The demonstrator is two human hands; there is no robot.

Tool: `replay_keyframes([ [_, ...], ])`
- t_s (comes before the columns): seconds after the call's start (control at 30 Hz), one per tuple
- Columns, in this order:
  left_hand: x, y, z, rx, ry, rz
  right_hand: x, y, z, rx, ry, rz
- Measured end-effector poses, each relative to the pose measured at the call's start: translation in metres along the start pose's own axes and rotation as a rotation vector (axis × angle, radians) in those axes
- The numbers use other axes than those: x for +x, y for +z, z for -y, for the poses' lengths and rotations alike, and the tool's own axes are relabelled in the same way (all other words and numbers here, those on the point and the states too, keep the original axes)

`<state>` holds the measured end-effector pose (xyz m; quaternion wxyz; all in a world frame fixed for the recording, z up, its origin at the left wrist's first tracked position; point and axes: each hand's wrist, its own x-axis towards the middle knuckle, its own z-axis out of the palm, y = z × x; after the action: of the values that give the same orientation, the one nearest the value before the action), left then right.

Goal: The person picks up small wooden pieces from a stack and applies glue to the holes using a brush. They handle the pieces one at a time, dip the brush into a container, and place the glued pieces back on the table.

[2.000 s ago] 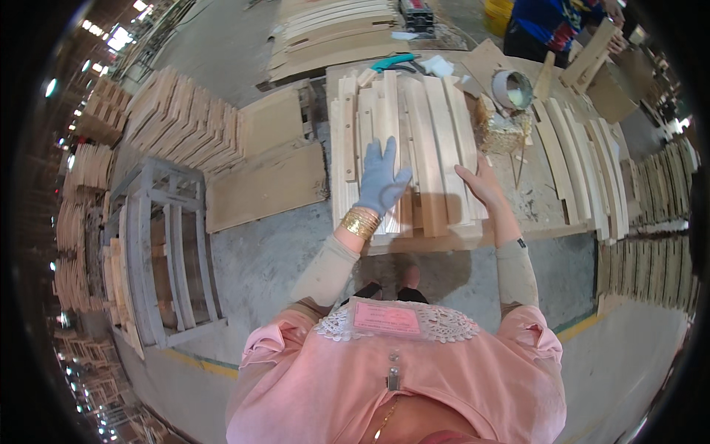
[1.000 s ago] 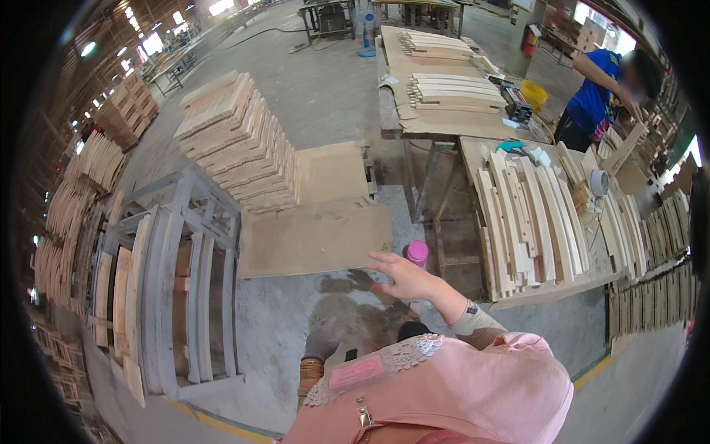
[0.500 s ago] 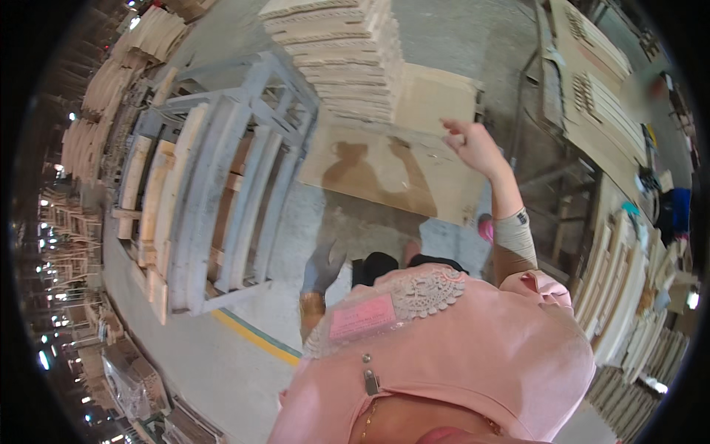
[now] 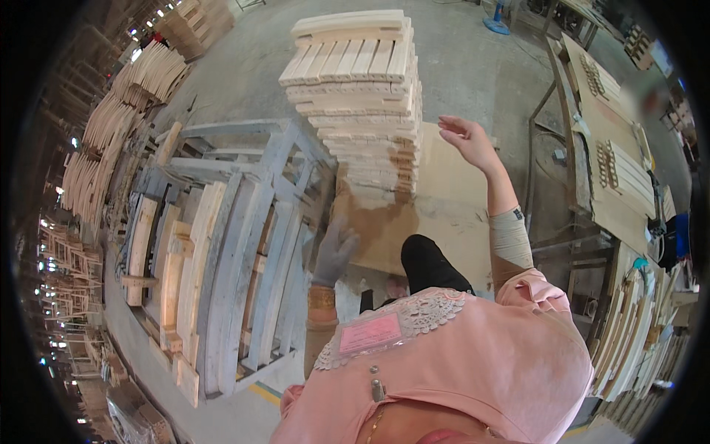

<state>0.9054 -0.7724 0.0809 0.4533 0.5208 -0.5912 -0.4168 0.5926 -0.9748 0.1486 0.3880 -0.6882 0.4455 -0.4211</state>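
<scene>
My right hand, bare, is raised beside the tall stack of pale wooden slats. Its fingers are loosely bent and apart, with nothing in them. My left hand, in a grey glove, hangs lower, between the grey metal frame and the stack. Its fingers look relaxed and hold nothing that I can see. The slats are piled in layers on a flat brown board on the floor, and neither hand touches them. My shadow falls on the lower stack and the board.
The grey frame holds long wooden rails on its left side. To the right stands a workbench with slats on top, and boards lean below it. More wooden parts are piled far left. A blue stand is at the back.
The view has moved forward and tilted up, so the stack's top now shows. My knee is forward over the board. The left hand has risen a little; the right stays raised.
</scene>
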Motion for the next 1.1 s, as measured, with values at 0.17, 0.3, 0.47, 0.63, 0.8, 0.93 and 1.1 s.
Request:
replay_keyframes([
  [0.17,0.125,-0.013,-0.062,-0.52,-0.056,0.114,0.097,-0.028,0.002,0.228,0.045,-0.151],
  [0.3,0.224,-0.018,-0.075,-0.467,0.01,0.183,0.209,-0.04,-0.008,0.077,-0.007,-0.169],
  [0.47,0.356,-0.02,-0.055,-0.338,-0.05,0.142,0.368,-0.035,-0.038,-0.013,0.118,-0.123],
  [0.63,0.456,-0.033,-0.014,-0.555,-0.263,-0.142,0.492,-0.014,-0.054,0.045,0.067,0.029],
  [0.8,0.536,-0.021,0.022,0.348,0.116,-0.349,0.53,-0.013,-0.067,-0.25,0.229,0.527],
  [0.93,0.567,-0.006,0.039,0.207,0.061,-0.422,0.523,-0.02,-0.078,-0.214,0.29,0.72],
  [1.1,0.541,0.009,-0.001,-0.194,-0.138,-0.565,0.485,0.012,-0.105,0.046,0.207,0.576],
])
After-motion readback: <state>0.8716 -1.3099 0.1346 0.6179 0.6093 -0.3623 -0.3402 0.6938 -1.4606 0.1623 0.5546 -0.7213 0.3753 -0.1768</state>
